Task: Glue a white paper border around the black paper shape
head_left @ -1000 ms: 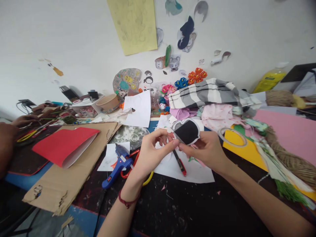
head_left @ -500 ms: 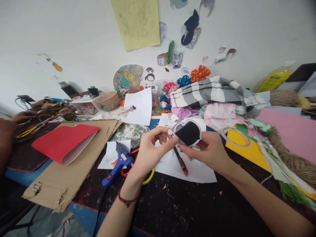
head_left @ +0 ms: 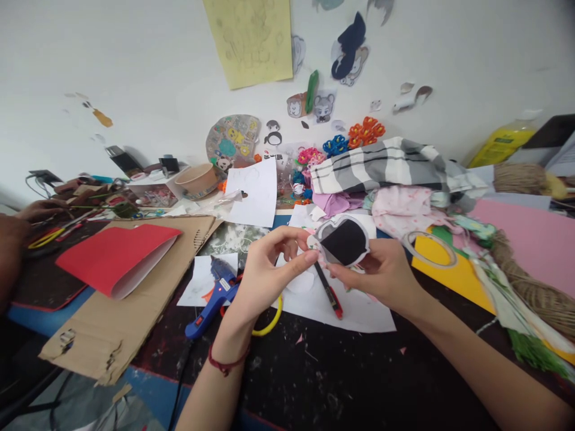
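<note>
Over the white papers I hold up a small rounded paper cutout [head_left: 345, 240], black in the middle with a grey and white border. My right hand [head_left: 386, 272] grips its right and lower edge between thumb and fingers. On its left side, my left hand [head_left: 274, 263] pinches a pale piece with pinkish spots [head_left: 313, 244]; whether this piece is joined to the cutout I cannot tell. Beneath my hands a black and red pen-like tool [head_left: 330, 293] lies on a white sheet [head_left: 359, 311]. A blue glue gun [head_left: 213, 299] rests left of my left wrist, beside yellow-handled scissors [head_left: 272, 320].
At left, a red folded card [head_left: 117, 257] lies on flat cardboard [head_left: 99, 323]; another person's hand [head_left: 42, 211] is beyond it. At right are a tape roll [head_left: 453, 254], yellow paper [head_left: 471, 281] and twine [head_left: 530, 281]. Checked cloth [head_left: 381, 164] is piled by the wall.
My left hand has drawn slightly left and its thumb has come off the cutout's black middle, showing more of the pale spotted piece. My right hand stays on the cutout.
</note>
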Demonstrator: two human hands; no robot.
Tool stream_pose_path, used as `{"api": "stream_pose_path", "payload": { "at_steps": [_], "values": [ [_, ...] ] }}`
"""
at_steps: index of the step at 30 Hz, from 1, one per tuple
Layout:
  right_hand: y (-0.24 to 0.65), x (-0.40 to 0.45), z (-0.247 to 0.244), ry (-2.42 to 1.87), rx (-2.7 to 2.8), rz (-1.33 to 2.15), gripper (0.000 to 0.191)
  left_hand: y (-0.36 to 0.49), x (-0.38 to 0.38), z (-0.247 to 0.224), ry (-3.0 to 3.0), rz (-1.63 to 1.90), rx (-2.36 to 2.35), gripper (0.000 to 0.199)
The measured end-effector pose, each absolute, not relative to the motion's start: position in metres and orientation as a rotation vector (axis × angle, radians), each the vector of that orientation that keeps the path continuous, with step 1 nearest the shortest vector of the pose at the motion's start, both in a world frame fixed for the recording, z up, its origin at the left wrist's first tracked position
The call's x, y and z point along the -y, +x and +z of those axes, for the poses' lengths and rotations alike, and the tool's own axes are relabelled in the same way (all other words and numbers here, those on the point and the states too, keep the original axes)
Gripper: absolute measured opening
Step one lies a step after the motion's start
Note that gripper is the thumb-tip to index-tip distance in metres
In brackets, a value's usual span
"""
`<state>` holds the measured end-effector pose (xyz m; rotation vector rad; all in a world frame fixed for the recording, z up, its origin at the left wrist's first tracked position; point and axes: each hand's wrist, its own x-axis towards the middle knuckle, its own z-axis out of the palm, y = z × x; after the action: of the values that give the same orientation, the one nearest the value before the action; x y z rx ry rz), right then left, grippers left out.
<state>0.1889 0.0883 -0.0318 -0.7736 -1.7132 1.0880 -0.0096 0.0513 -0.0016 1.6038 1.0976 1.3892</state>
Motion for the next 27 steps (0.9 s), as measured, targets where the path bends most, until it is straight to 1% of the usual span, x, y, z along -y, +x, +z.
{"api": "stream_pose_path", "payload": {
  "at_steps": [6, 10, 14, 19, 27],
  "values": [
    [0.190, -0.088, -0.032, -0.748, 1.724, 1.153, 0.018, -0.012, -0.047, 0.001, 1.794, 1.503, -1.269, 0.012],
    [0.189, -0.088, -0.030, -0.677, 1.738, 1.234, 0.017, -0.016, -0.044, 0.005, 2.238, 1.667, -1.338, 0.016],
    [0.189, -0.089, -0.028, -0.629, 1.758, 1.294, 0.014, -0.020, -0.041, 0.010, 2.643, 1.615, -1.304, 0.021],
    [0.190, -0.088, -0.028, -0.644, 1.809, 1.264, 0.017, -0.021, -0.041, 0.010, 2.762, 1.620, -1.338, 0.014],
    [0.190, -0.089, -0.029, -0.645, 1.863, 1.213, 0.015, -0.021, -0.038, 0.009, 2.780, 1.549, -1.381, 0.017]
  ]
}}
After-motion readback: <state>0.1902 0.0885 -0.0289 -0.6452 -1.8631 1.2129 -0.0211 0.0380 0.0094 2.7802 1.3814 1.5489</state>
